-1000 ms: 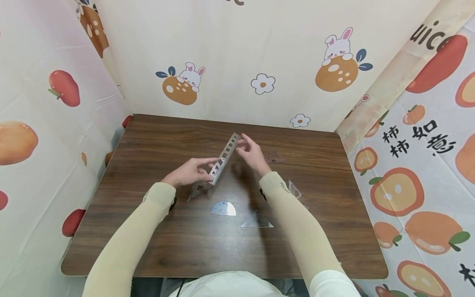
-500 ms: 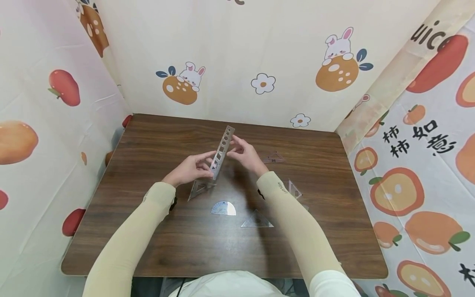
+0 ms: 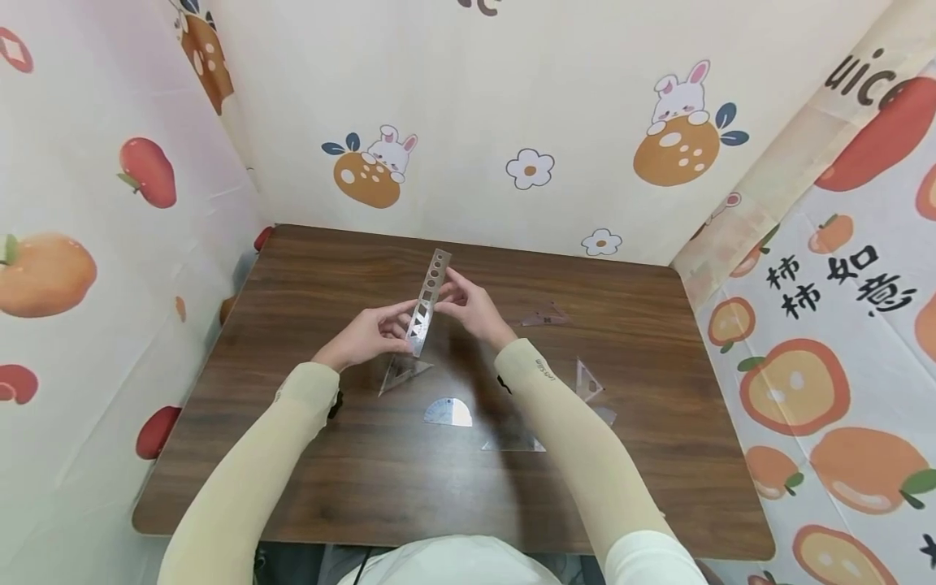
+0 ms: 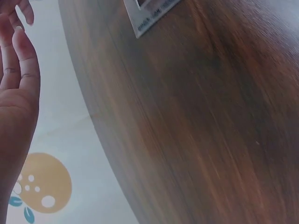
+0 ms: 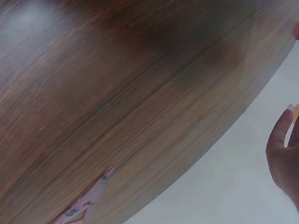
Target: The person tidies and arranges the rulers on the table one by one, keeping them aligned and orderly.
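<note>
Spanning the gap between the two hands in the head view, the ruler (image 3: 428,302), pierced with a row of cut-out shapes, slants upward and a little to the right over the wooden table (image 3: 329,463). The left hand (image 3: 367,335) grips its lower part, thumb by the bottom end and forefinger reaching to the left edge higher up. The right hand (image 3: 475,310) has its fingertips at the opposite edge, forefinger above thumb, around the middle and upper part; whether they pinch it or only touch it, I cannot tell. The two hands are apart, the ruler between them. Just below its bottom end lies a clear set square (image 3: 400,372), with a protractor (image 3: 448,412) nearer the person. Past the right hand lies a pinkish set square (image 3: 544,315), and a small triangle (image 3: 587,380) lies beside the right forearm.

From the left wrist, the left hand shows at the left edge with its fingers bent, other fingertips above it, and a printed set square corner (image 4: 142,25) reaches in at the top.

From the right wrist, the right hand is cut off by the right edge; a pink, pointed corner (image 5: 91,198) lies at lower left on the wood.
</note>
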Motion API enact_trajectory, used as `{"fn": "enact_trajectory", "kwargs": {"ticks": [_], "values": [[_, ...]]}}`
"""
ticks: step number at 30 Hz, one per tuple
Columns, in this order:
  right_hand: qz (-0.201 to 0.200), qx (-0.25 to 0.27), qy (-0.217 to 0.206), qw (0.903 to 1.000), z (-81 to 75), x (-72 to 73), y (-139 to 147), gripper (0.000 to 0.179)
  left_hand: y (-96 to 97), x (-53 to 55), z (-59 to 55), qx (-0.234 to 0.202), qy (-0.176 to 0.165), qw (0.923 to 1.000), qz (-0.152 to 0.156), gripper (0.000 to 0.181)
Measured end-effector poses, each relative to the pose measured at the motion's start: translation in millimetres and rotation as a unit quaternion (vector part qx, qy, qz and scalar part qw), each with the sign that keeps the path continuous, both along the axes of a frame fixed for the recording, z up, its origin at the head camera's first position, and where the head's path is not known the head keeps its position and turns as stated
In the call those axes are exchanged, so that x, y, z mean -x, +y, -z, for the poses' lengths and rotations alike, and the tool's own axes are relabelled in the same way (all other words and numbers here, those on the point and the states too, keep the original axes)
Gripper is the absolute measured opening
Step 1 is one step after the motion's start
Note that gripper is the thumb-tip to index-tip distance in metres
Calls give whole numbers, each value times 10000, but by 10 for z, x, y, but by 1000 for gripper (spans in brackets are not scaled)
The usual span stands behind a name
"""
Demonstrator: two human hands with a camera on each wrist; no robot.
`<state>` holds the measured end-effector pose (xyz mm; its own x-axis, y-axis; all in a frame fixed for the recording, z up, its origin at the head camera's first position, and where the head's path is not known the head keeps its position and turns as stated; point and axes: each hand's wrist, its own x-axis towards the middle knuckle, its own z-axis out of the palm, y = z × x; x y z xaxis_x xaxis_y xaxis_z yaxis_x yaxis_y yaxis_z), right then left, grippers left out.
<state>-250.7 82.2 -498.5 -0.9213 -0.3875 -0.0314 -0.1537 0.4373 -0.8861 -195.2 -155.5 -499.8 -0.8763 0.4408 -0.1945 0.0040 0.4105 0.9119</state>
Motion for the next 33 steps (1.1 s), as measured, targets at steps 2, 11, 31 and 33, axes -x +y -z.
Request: {"fn": "enact_trajectory", "kwargs": {"ticks": [2, 11, 31, 33], "values": [[-66, -15, -17, 10000, 22, -10, -79, 78, -68, -27, 14, -26, -53, 9999, -87, 83], [-386, -160, -130, 9990, 131, -110, -493, 71, -397, -159, 130, -113, 38, 9992, -389, 83], [-805, -315, -278, 9959, 301, -331, -1335, 71, -1158, -534, 230, 336, -391, 9949, -868, 84], [-829, -373, -281, 9955, 306, -355, -1410, 71, -1223, -574, 233, 349, -407, 9944, -916, 84]]}}
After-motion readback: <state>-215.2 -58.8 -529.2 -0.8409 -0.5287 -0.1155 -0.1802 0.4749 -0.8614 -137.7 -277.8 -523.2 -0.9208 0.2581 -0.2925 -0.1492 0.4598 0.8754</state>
